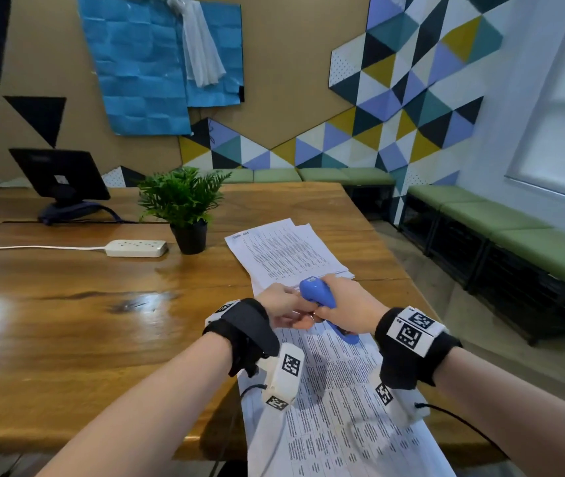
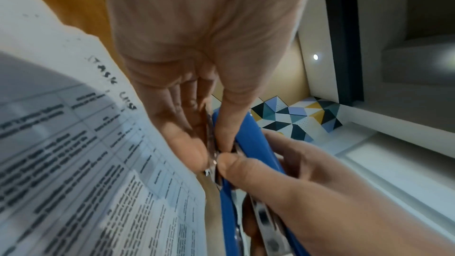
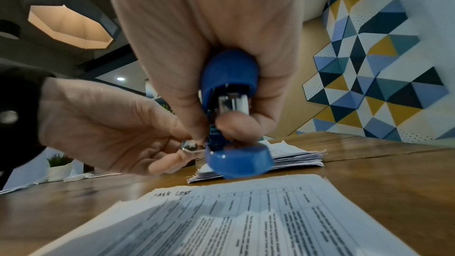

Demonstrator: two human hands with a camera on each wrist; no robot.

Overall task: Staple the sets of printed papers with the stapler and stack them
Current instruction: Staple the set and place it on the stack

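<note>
Head view. Blue stapler (image 1: 319, 293) raised above wooden table (image 1: 102, 304), gripped in right hand (image 1: 346, 302) with fingers wrapped round its body. Left hand (image 1: 283, 306) meeting the stapler from the left, fingertips at its underside. Near set of printed papers (image 1: 343, 407) flat on the table below both wrists; far stack of papers (image 1: 284, 253) beyond the hands, nearer the table's far end. Potted plant (image 1: 184, 208), power strip (image 1: 136, 248) and monitor (image 1: 61, 177) further left, well apart from the papers.

Left wrist view. Left thumb and fingers pinching at a metal part between the stapler's opened halves (image 2: 251, 143); exact part blurred, possibly the staple channel. Right hand closed round the blue body from the right.

Right wrist view. Stapler held nose-down, top cover and base spread apart, metal magazine (image 3: 234, 102) exposed. Left fingers (image 3: 169, 143) pinching a small shiny piece beside the base.
</note>
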